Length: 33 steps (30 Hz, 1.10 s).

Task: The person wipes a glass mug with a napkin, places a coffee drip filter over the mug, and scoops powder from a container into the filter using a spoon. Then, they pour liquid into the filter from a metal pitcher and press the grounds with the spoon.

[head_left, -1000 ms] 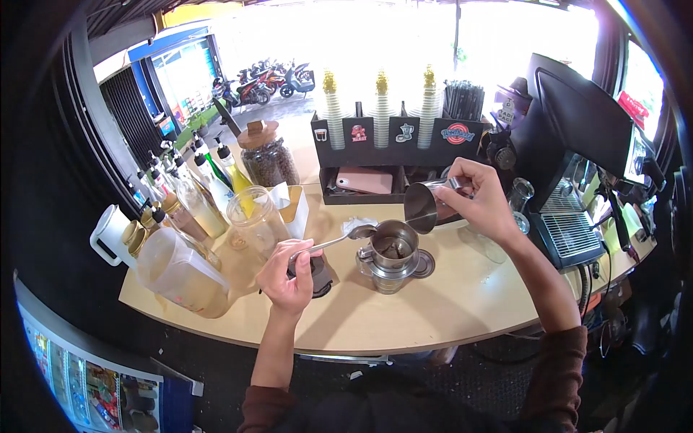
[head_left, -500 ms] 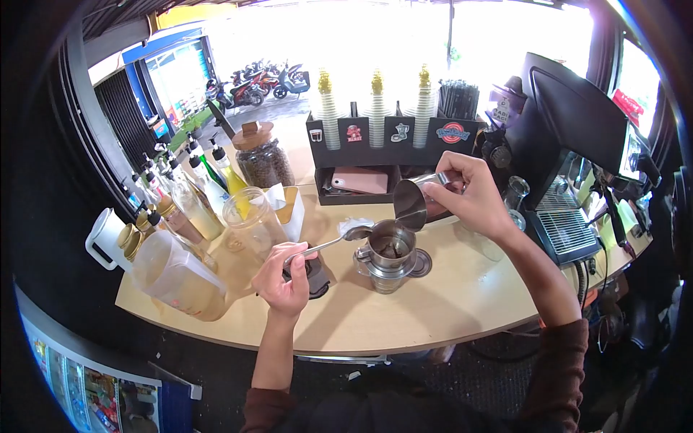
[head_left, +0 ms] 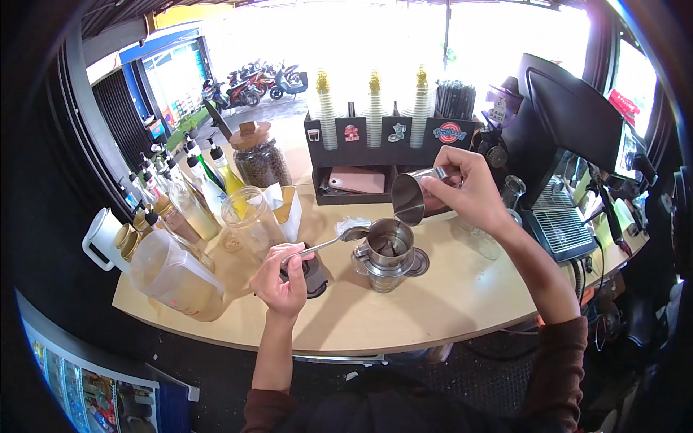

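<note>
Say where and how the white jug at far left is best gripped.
Probably grip the white jug by its handle, coming from the left: the loop stands out there, while a translucent pitcher and jars crowd its right. The left hand, nearer, holds the spoon.

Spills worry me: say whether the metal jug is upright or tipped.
Tipped: the jug leans in the right hand, lip down over the metal cup.

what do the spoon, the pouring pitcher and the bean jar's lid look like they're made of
The spoon: probably steel, polished, going by its grey shine.
The pitcher: likely stainless steel; its smooth side catches reflections.
The jar lid: apparently wood, fairly matte, judging by its brown colour, though any grain is too small to confirm.
</note>
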Each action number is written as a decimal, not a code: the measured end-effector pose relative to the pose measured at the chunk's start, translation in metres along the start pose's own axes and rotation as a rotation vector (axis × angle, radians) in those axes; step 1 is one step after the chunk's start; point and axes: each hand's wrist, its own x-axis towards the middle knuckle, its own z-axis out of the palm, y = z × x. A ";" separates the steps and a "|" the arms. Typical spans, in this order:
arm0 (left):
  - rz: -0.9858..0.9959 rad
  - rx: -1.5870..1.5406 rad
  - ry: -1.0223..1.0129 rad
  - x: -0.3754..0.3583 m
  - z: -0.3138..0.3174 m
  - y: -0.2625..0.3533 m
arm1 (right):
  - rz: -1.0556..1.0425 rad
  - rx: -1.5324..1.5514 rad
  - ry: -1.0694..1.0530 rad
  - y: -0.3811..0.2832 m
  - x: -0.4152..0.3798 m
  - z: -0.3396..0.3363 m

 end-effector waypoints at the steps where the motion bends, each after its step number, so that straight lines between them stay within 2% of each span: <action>1: 0.001 -0.001 0.000 0.000 0.000 0.000 | 0.002 -0.010 0.007 -0.001 0.000 0.000; 8: -0.012 -0.007 0.001 0.001 0.002 0.003 | 0.026 0.020 0.064 0.003 -0.004 -0.009; 13: 0.004 -0.004 -0.026 0.003 0.001 0.006 | -0.042 0.068 0.209 0.058 -0.015 -0.029; 15: -0.001 0.003 -0.058 0.004 0.002 0.007 | 0.001 0.188 0.211 0.075 -0.032 -0.032; 17: 0.009 0.023 -0.092 0.005 0.003 0.009 | 0.157 0.374 0.297 0.087 -0.052 -0.031; 19: 0.019 0.045 -0.125 0.006 0.007 0.011 | 0.218 0.421 0.336 0.127 -0.071 -0.034; 23: 0.142 0.130 -0.209 0.016 0.020 0.020 | 0.263 0.577 0.460 0.190 -0.104 -0.023; 26: 0.208 0.177 -0.255 0.017 0.027 0.021 | 0.333 0.727 0.492 0.191 -0.116 -0.010; 33: 0.206 0.217 -0.334 0.015 0.033 0.023 | 0.284 0.830 0.534 0.226 -0.129 -0.001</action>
